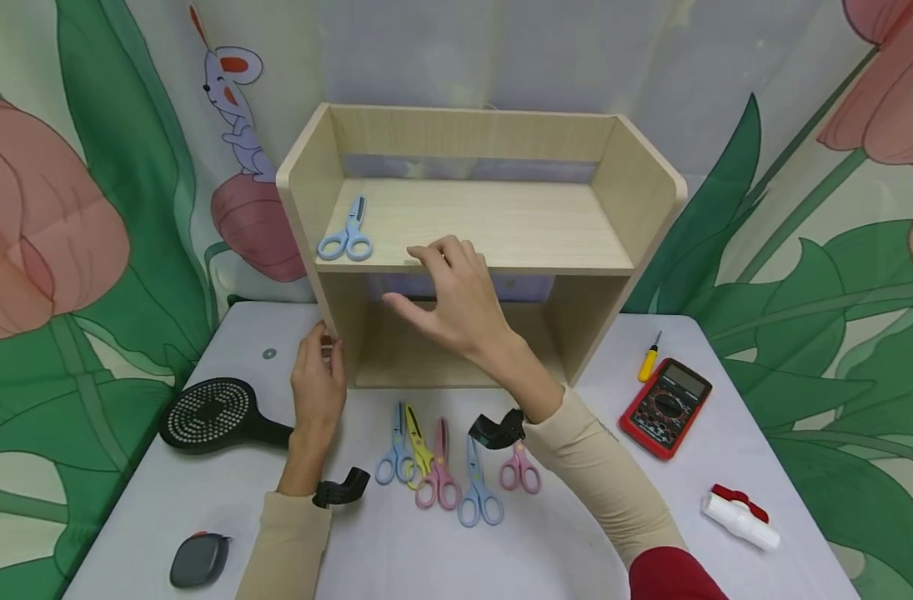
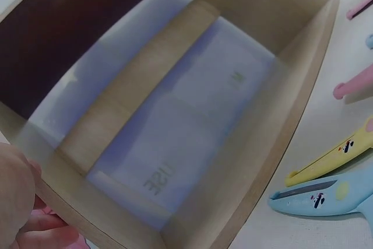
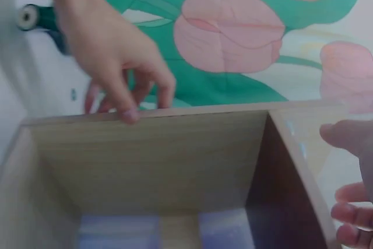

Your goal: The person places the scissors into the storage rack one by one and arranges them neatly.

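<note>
A light wooden desktop shelf (image 1: 471, 221) with two levels stands at the table's back. My left hand (image 1: 318, 379) holds the front edge of its left side panel, the thumb at the edge and the fingers along the outside. My right hand (image 1: 459, 300) hovers before the upper board, thumb and fingers spread, with nothing in it. Light-blue scissors (image 1: 356, 218) lie at the left of that board, blades pointing back. In front of the shelf lie blue scissors (image 1: 396, 454), yellow scissors (image 1: 418, 442), pink scissors (image 1: 440, 467), more blue scissors (image 1: 477, 492) and small pink scissors (image 1: 519, 471).
A black shower head (image 1: 212, 414) and a grey tape measure (image 1: 199, 559) lie on the left. On the right are a yellow screwdriver (image 1: 649, 362), a red multimeter (image 1: 666, 408) and a white valve with a red handle (image 1: 739, 518). A printed curtain hangs behind.
</note>
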Tool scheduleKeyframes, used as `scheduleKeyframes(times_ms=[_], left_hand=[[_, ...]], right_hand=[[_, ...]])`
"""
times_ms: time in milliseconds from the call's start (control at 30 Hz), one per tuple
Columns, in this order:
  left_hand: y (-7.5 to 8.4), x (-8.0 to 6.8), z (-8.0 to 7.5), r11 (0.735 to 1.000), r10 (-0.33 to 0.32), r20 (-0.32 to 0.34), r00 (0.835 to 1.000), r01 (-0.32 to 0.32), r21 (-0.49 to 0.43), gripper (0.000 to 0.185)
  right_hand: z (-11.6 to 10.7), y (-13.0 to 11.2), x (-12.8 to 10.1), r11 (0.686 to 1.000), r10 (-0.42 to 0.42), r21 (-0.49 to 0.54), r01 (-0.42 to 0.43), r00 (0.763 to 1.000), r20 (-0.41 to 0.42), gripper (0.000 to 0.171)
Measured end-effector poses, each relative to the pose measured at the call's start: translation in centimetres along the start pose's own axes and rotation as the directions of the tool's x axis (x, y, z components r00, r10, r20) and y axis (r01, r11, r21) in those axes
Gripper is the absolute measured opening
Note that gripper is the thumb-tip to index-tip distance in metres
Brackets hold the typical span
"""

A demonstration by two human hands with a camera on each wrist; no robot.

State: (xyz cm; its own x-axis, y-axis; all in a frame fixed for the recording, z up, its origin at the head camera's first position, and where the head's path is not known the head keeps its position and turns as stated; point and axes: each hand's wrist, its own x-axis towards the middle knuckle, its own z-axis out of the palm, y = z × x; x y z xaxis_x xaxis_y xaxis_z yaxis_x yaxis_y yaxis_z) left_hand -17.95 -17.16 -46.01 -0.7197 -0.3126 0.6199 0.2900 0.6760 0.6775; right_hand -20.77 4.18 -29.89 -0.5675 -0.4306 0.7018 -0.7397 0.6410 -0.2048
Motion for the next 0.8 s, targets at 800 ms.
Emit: scheduleKeyframes(times_ms=[800], left_hand=[[0.0, 0.1, -0.1, 0.999, -0.033, 0.032, 0.999, 0.033, -0.002, 0.037]], right_hand=[[5.7, -1.0, -21.5, 0.974, 0.227, -0.08, -0.213, 0.89, 0.395, 0.078]])
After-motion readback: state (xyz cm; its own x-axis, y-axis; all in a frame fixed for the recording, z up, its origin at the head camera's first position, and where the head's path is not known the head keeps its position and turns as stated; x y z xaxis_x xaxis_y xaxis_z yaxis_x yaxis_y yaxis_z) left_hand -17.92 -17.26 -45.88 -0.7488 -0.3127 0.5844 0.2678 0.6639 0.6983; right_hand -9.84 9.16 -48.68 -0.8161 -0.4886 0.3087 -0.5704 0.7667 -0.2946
